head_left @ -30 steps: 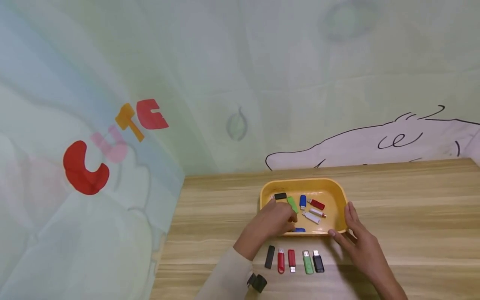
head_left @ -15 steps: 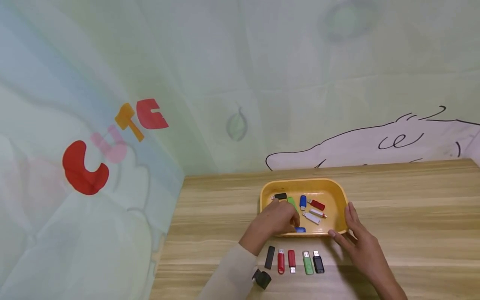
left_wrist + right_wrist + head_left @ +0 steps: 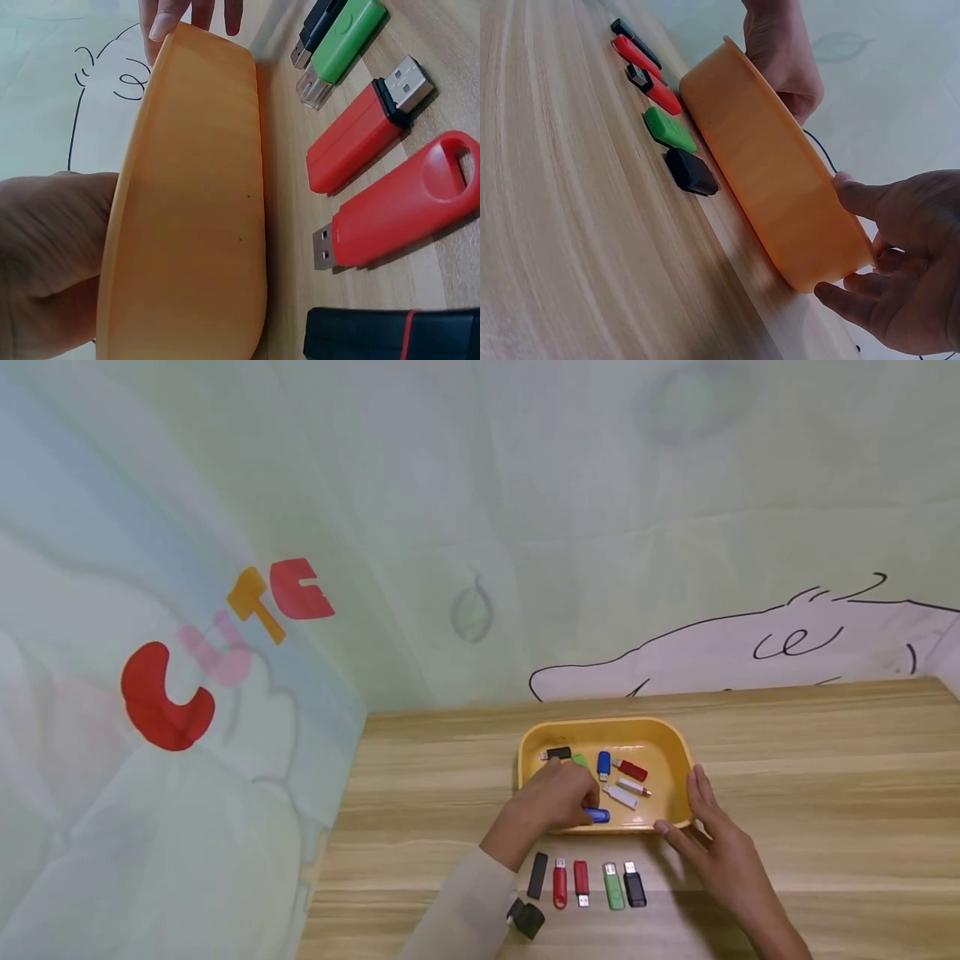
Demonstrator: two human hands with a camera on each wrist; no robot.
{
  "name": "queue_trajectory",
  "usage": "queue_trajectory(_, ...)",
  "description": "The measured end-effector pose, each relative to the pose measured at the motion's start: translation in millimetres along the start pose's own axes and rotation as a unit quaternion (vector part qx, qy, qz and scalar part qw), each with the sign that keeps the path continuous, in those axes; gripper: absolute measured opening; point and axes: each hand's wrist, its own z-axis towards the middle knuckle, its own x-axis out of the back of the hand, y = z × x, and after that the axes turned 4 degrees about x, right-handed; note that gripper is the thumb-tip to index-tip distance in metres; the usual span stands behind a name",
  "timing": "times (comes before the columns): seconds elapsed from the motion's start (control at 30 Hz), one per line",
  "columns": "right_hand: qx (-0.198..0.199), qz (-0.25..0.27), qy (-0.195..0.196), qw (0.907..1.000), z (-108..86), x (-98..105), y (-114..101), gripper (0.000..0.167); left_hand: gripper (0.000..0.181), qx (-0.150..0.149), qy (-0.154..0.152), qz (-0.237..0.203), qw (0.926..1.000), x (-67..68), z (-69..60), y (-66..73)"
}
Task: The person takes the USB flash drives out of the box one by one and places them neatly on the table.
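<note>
In the head view, the yellow tray [image 3: 666,752] holds several USB drives. My left hand [image 3: 546,797] reaches into its left front part and pinches a blue USB drive [image 3: 597,815] by the front wall; the fingertips are partly hidden. A green drive [image 3: 580,761] lies partly behind that hand. With thumb and fingers, my right hand [image 3: 723,852] grips the tray's right front corner. In the right wrist view, the right hand [image 3: 907,255] has its thumb on the rim of the tray [image 3: 772,180] and its fingers at the end wall.
Inside the tray lie a black [image 3: 557,753], another blue [image 3: 603,765], a red [image 3: 632,770] and a white drive [image 3: 621,797]. On the table in front stand in a row a black, two red, a green [image 3: 613,891] and another black drive [image 3: 634,889]. A printed cloth hangs behind.
My left hand has shifted slightly right, covering more of the green drive. More of the blue drive at its fingertips shows, a little farther from the front wall. The right hand keeps its grip.
</note>
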Motion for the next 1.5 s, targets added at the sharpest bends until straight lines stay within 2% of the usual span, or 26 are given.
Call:
queue_trajectory(0.2, 0.005, -0.004, 0.004, 1.0000, 0.8, -0.3, 0.5, 0.088, 0.006, -0.008, 0.012, 0.026, 0.9996, -0.4, 2.4, -0.7)
queue_trajectory(0.47, 0.016, 0.004, 0.009, 0.9998, -0.3, -2.1, 0.5, 0.087, 0.017, -0.021, 0.024, 0.062, 0.9976, -2.0, 1.1, -2.2)
queue_trajectory(0.83, 0.019, -0.007, 0.007, 0.9998, 0.0, -1.4, -0.3, 0.089, 0.023, -0.006, 0.036, 0.045, 0.9983, -0.2, -0.9, -0.1)
queue_trajectory(1.0, 0.017, -0.003, 0.008, 0.9998, -1.4, -1.8, -0.1, 0.089, 0.028, -0.003, 0.050, 0.065, 0.9966, 4.3, -3.8, 3.3)
queue_trajectory(1.13, 0.015, -0.007, 0.011, 0.9998, -1.0, -1.9, 0.3, 0.089, 0.035, 0.010, 0.048, 0.074, 0.9961, 6.4, -3.5, 5.1)
queue_trajectory(1.5, 0.017, -0.019, 0.014, 0.9996, -0.4, -1.2, -0.3, 0.088, 0.038, 0.022, 0.051, 0.095, 0.9939, 1.7, 0.7, 5.7)
